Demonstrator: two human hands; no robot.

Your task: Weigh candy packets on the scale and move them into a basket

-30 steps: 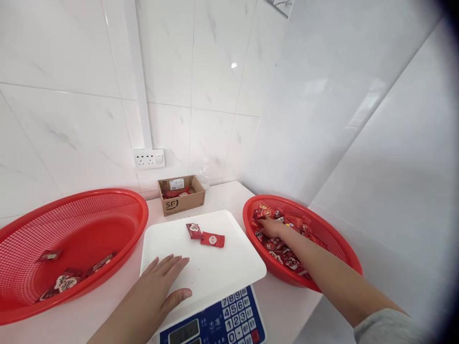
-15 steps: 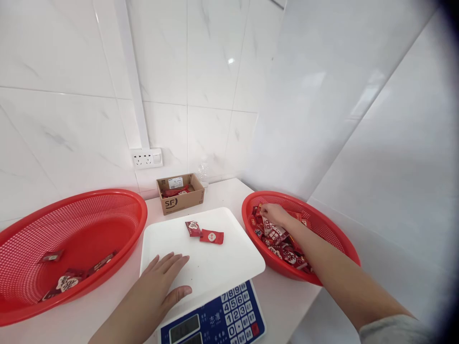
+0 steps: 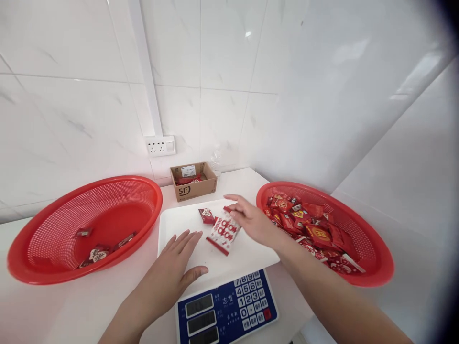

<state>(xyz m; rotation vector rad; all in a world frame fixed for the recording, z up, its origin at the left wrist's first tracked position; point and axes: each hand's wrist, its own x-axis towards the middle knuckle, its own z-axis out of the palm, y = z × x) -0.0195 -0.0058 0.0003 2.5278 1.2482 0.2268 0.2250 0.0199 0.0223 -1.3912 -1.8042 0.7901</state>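
My right hand [image 3: 251, 220] pinches a white-and-red snack packet [image 3: 225, 230] by its upper edge, above the white scale tray [image 3: 247, 263]. Behind this packet, a dark red packet [image 3: 206, 215] lies on the tray, and a bit of another red one peeks out. With fingers spread, my left hand [image 3: 179, 263] rests at the tray's left side, holding nothing. Below the tray is the scale's blue panel [image 3: 229, 315] with number keys and dark displays. To the right stands a red basket [image 3: 373, 248] heaped with red packets [image 3: 319, 234].
On the left, another red basket [image 3: 46, 229] holds several packets [image 3: 98, 253]. A small cardboard box [image 3: 197, 190] with red packets inside sits behind the tray, beside a clear plastic bottle [image 3: 216, 160]. A wall socket [image 3: 160, 146] is on the tiled wall.
My right hand has come out of the right basket, moving left over the tray with a white-and-red packet. The left hand stays spread at the tray. The view has shifted slightly.
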